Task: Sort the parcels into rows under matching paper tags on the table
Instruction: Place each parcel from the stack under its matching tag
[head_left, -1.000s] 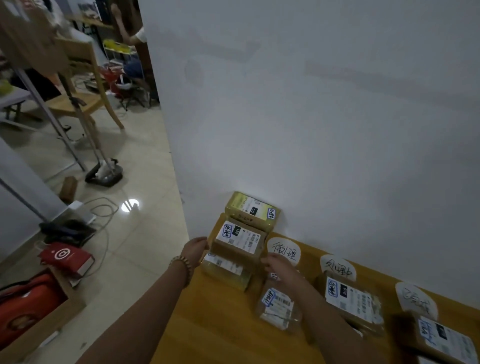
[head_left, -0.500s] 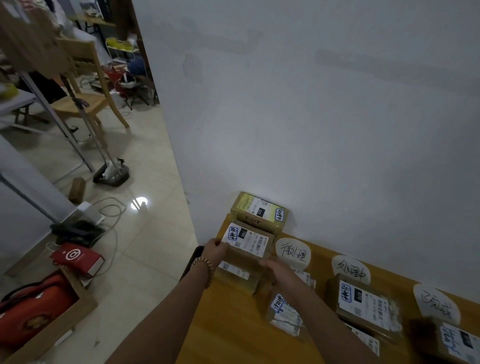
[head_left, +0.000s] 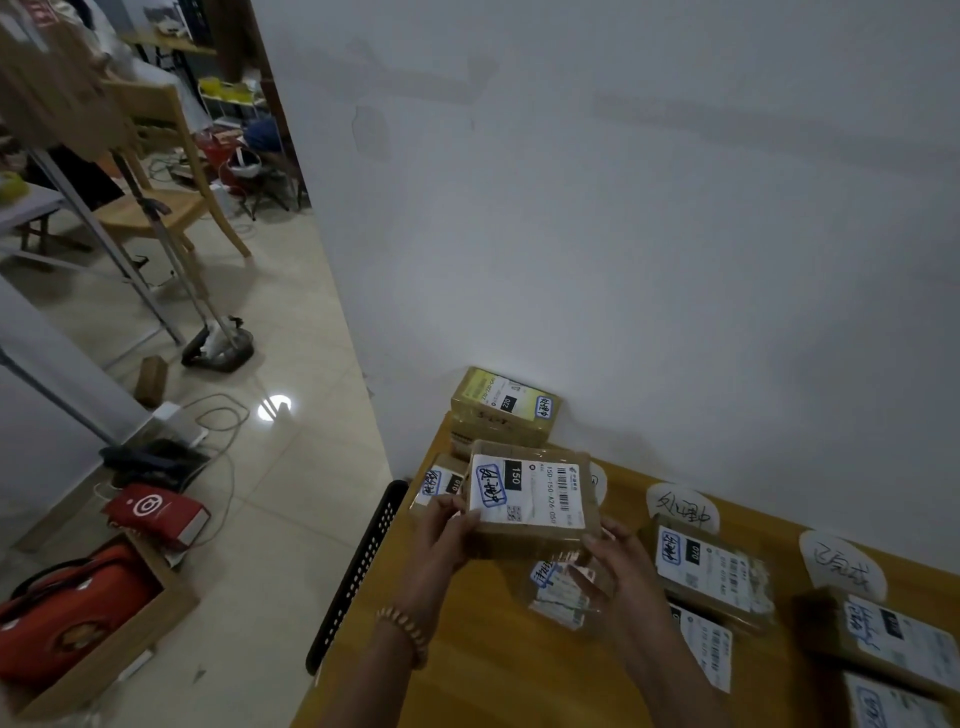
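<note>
Head view: gripping a taped brown parcel (head_left: 530, 499) in both hands, held clear of the wooden table (head_left: 467, 649), label up. Thumb and fingers of the left hand (head_left: 447, 525) curled round the near left corner; fingers of the right hand (head_left: 618, 566) pinching the near right corner. Beyond the fingertips, against the wall, a stack of unsorted parcels (head_left: 504, 410); just under the right fingers, a clear-wrapped packet (head_left: 558, 592). To the right of the right fingers, a handwritten paper tag (head_left: 683, 506) with a labelled parcel (head_left: 711, 571) already below it, and a second tag (head_left: 841, 566) farther right. Step in hand, by the look of it: reading the blue mark on the label. Next: matching that mark to a tag, seemingly the nearer one, then setting the parcel down in that row without covering the tag.
</note>
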